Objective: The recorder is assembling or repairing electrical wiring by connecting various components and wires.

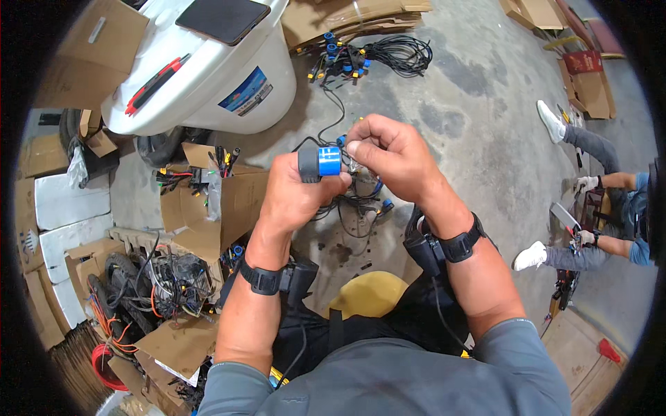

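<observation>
My left hand is closed round a short blue-and-black cylinder, its blue end turned to the right. Close beside it, my right hand pinches with thumb and forefinger. Between its fingertips is something small and thin that I cannot make out. A small blue piece shows just left of the right fingertips. Below and behind both hands lie dark cables with a blue connector among them, partly hidden by the hands. A strap with a black box sits on each wrist.
A white tub at the upper left bears a phone and a red utility knife. Bundled cables lie on the concrete. Open cardboard boxes and tangled wires crowd the left. Another person works at the right.
</observation>
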Motion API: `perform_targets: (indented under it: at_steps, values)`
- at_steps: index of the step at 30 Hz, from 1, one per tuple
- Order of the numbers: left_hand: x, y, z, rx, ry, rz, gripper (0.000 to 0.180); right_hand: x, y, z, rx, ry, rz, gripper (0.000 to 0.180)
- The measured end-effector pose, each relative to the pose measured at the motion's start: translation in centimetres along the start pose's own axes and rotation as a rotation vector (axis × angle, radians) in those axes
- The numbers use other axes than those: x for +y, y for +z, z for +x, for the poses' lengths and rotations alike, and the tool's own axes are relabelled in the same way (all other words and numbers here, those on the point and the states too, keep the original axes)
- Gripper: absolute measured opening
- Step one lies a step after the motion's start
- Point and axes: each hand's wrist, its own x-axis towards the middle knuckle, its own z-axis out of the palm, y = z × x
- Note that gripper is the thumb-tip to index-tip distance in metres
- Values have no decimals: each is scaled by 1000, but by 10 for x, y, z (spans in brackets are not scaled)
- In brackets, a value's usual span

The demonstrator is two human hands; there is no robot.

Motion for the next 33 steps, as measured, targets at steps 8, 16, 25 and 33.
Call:
perform_targets:
  at_steps: [8,16,25,33]
  values:
    - [-3,9,-3,101,149,-6,10,1,-3,8,-15,182,255,20]
    - [3,-3,2,162,4,-172,3,-1,-1,3,-5,-40,238,30]
    - [-1,-2,3,152,28,-103,4,-7,1,2,76,-269,-253,14]
    - [-6,4,5,246,151,123,7,-9,-3,1,42,-519,-443,13]
